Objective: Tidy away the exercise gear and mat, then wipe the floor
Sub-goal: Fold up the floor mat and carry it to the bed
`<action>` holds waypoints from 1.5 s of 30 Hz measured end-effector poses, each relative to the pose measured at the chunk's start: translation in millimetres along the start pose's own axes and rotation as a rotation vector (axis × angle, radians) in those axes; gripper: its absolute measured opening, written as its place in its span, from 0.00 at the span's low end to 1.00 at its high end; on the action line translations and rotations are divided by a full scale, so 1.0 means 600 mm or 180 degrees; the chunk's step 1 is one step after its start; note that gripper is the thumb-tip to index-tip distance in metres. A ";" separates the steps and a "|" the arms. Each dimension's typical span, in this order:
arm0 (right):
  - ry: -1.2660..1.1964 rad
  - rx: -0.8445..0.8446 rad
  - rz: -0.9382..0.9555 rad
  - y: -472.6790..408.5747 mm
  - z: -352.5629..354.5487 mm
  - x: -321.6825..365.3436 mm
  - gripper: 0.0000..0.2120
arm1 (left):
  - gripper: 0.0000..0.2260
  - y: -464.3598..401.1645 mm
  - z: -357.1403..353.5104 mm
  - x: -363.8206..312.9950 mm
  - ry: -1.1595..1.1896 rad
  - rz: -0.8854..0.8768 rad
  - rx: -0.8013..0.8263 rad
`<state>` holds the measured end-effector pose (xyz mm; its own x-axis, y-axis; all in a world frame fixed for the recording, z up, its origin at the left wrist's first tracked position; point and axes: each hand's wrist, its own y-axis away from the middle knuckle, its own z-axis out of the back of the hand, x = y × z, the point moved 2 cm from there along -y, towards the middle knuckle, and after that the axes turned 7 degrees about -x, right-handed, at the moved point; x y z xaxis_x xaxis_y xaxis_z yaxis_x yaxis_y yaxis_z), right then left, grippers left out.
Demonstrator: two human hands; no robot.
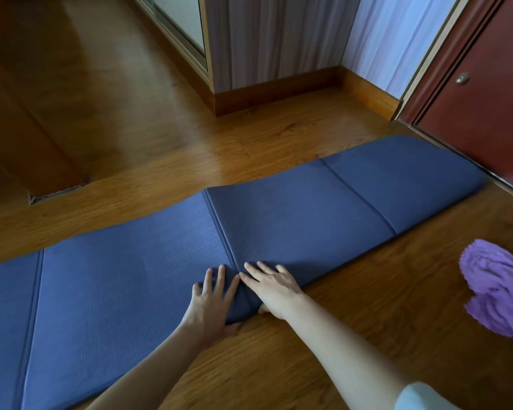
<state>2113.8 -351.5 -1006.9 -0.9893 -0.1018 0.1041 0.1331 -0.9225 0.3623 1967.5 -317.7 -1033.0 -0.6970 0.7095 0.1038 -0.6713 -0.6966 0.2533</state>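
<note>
We grip the blue mat (166, 261) at its near edge, left hand (212, 303) and right hand (271, 287) astride a raised crease. It lies creased across the wooden floor (308, 365). A purple cloth (498, 288) sits beside it.

We lose the blue mat (137, 273) off the left and bottom edges, its far end gone; the purple cloth (499, 287) is clipped at the right edge, both thumbs tuck under the mat's near edge, and the door (486, 108) runs out of frame
</note>
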 end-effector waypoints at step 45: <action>-0.0475 -0.1022 -0.1735 0.191 -0.016 -0.143 0.33 | 0.39 0.156 -0.036 0.093 0.0338 -0.0366 -0.0393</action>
<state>2213.1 -452.1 -983.1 -0.8881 0.4439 0.1195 -0.4330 -0.8950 0.1070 1860.3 -345.8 -1024.5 -0.6323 0.7744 -0.0227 -0.7693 -0.6241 0.1369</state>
